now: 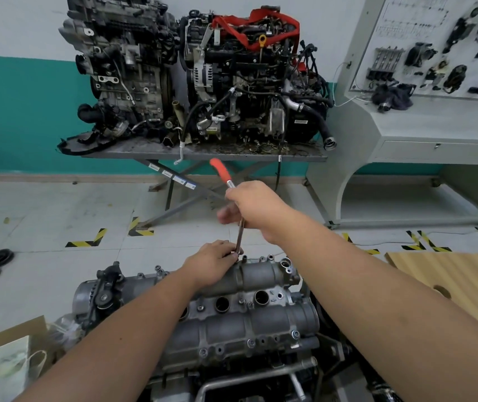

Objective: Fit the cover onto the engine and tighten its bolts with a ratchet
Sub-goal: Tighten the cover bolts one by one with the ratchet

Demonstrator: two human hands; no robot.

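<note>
Pale floor tiles [58, 207] with yellow-and-black corner markings fill the middle of the frame, under a wall painted teal below and white above. Against that wall, at upper centre, a metal table [203, 153] carries two dirty engines [197, 71], one draped with a red strap [261, 27]. At upper right stands a grey display board [435, 47] hung with parts.

At lower centre sits the engine [232, 323], its grey cover [261, 275] lying on top with bolts along the edges. The right hand [253, 208] is wrapped around the shaft of the ratchet [233, 204], whose red grip sticks up toward the table. The ratchet's head comes down at the cover's far edge, where the left hand [214, 261] pinches around it (the bolt itself is hidden by the fingers). Cardboard [449, 280] lies at right, a paper bag [5, 369] at lower left.
</note>
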